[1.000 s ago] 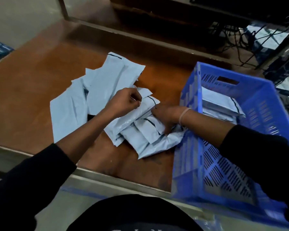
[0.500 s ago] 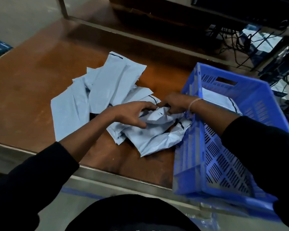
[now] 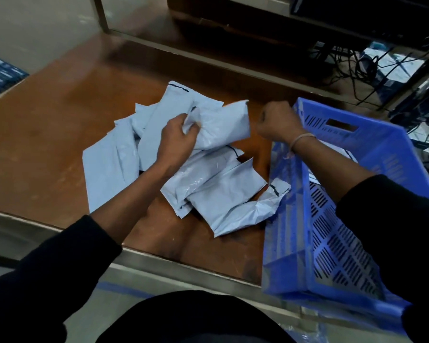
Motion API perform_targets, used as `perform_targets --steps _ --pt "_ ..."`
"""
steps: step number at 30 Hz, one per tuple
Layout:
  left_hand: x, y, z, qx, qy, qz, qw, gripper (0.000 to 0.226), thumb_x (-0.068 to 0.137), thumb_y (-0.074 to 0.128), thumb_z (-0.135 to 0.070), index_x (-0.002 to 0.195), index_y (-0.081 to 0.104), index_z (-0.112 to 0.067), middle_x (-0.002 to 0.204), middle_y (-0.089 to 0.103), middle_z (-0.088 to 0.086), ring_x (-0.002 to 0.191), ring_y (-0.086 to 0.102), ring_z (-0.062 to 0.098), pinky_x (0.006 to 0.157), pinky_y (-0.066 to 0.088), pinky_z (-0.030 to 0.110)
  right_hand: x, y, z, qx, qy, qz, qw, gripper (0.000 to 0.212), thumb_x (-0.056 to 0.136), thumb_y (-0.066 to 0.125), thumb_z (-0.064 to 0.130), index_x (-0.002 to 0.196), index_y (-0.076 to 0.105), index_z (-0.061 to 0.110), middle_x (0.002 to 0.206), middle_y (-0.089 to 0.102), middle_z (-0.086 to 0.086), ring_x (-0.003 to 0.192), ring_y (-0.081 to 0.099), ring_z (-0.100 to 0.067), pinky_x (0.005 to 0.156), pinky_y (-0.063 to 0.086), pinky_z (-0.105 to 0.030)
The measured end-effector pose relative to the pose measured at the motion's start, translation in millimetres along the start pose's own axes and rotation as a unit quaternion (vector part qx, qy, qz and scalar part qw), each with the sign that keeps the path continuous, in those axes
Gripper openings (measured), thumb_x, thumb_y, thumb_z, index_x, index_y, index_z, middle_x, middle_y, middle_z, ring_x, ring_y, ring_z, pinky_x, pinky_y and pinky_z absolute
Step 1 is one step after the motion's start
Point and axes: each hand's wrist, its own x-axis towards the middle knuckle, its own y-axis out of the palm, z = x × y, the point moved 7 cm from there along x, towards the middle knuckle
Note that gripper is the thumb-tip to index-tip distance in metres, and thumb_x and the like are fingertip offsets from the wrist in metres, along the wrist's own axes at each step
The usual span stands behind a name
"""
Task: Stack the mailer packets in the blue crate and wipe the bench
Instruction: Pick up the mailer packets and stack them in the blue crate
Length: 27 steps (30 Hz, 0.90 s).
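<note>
Several pale blue mailer packets (image 3: 216, 191) lie in a loose pile on the brown bench (image 3: 47, 149). My left hand (image 3: 177, 141) grips one packet (image 3: 224, 125) by its left end and holds it raised above the pile. My right hand (image 3: 278, 122) is a closed fist just to the right of that packet, beside the crate's near-left corner; a narrow strip of bench shows between them. The blue crate (image 3: 386, 154) stands at the right with its perforated wall toward me. A packet (image 3: 337, 151) lies inside it, mostly hidden by my right forearm.
A metal rim (image 3: 183, 264) runs along the bench's near edge. Behind the bench is a dark shelf, and tangled cables (image 3: 372, 63) and boxes sit at the far right. The crate overhangs the bench's front edge.
My left hand has lifted one packet off the pile and up toward the far side. My right hand has left the pile and risen, closed, toward the crate's corner.
</note>
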Motion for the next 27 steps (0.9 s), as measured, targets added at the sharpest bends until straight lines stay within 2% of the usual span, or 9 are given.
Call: perform_targets --steps 2,4,7,10,15,19,21,23,27 --pt "1 -11 2 -0.011 -0.007 -0.020 1.000 0.029 0.101 0.057 -0.031 0.113 0.065 -0.006 0.109 0.071 0.008 0.096 0.063 0.016 0.084 0.051 0.034 -14 23 13 0.019 0.006 0.112 0.994 0.030 0.089 0.063 0.033 0.070 0.060 0.010 0.074 0.059 -0.009 0.071 0.059 -0.031 0.061 0.045 -0.028" --pt "4 -15 7 -0.021 -0.029 -0.017 0.999 0.029 0.100 0.058 -0.032 0.113 0.063 -0.006 0.108 0.069 0.010 0.098 0.064 0.023 0.083 0.051 0.036 -23 52 20 0.150 0.058 0.203 0.966 0.028 0.091 0.067 0.028 0.071 0.055 0.013 0.073 0.056 -0.007 0.064 0.057 -0.023 0.054 0.041 -0.024" --pt "5 -13 15 -0.028 -0.070 0.005 0.997 0.026 0.099 0.060 -0.030 0.116 0.056 -0.011 0.111 0.062 0.006 0.099 0.059 0.022 0.083 0.048 0.031 -14 92 22 0.293 0.141 0.249 0.912 0.014 0.084 0.073 0.015 0.090 0.062 0.009 0.096 0.059 -0.012 0.083 0.065 -0.033 0.062 0.049 -0.033" --pt "3 -12 22 -0.041 -0.090 0.023 0.995 0.035 0.100 0.061 -0.029 0.128 0.048 -0.014 0.120 0.057 0.000 0.106 0.059 0.017 0.085 0.048 0.027 -13 116 25 0.327 0.202 0.286 0.878 0.013 0.084 0.074 0.009 0.081 0.061 0.009 0.096 0.057 -0.013 0.078 0.056 -0.030 0.058 0.046 -0.031" --pt "4 -14 29 -0.064 -0.077 0.055 0.993 0.041 0.099 0.057 -0.028 0.133 0.034 -0.031 0.123 0.058 0.009 0.100 0.066 0.029 0.076 0.064 0.043 -9 122 23 0.378 0.242 0.284 0.847 0.021 0.090 0.071 0.008 0.075 0.057 0.010 0.089 0.056 -0.009 0.076 0.052 -0.022 0.058 0.047 -0.033" --pt "7 -12 16 -0.063 -0.005 0.069 0.996 0.049 0.101 0.052 -0.016 0.143 0.034 -0.034 0.138 0.050 -0.002 0.100 0.057 0.021 0.088 0.053 0.032 -6 97 6 0.379 0.235 0.257 0.858 0.015 0.097 0.061 0.007 0.083 0.058 0.001 0.102 0.059 -0.019 0.088 0.061 -0.032 0.085 0.054 -0.044" --pt "9 -8 9 -0.066 0.017 0.078 0.995 0.049 0.101 0.049 -0.009 0.143 0.038 -0.031 0.145 0.046 -0.009 0.110 0.056 0.015 0.095 0.047 0.021 -4 76 -1 0.333 0.198 0.218 0.896 0.014 0.096 0.061 0.008 0.084 0.062 0.001 0.101 0.060 -0.019 0.089 0.062 -0.034 0.075 0.048 -0.036" --pt "11 -2 4 -0.063 0.027 0.083 0.994 0.047 0.100 0.046 -0.005 0.141 0.043 -0.029 0.146 0.047 -0.010 0.126 0.052 0.008 0.099 0.042 0.011 -4 58 -11 0.343 0.186 0.190 0.901 0.027 0.091 0.061 0.004 0.067 0.052 0.011 0.077 0.053 -0.014 0.065 0.049 -0.024 0.059 0.039 -0.030" --pt "14 12 -2 -0.040 0.047 0.095 0.994 0.043 0.102 0.044 -0.003 0.136 0.052 -0.028 0.146 0.052 -0.010 0.133 0.048 0.005 0.105 0.035 0.006 -6 22 -40 0.470 0.233 0.105 0.845 0.010 0.080 0.067 -0.003 0.075 0.064 0.005 0.084 0.064 -0.017 0.069 0.066 -0.026 0.060 0.059 -0.032"
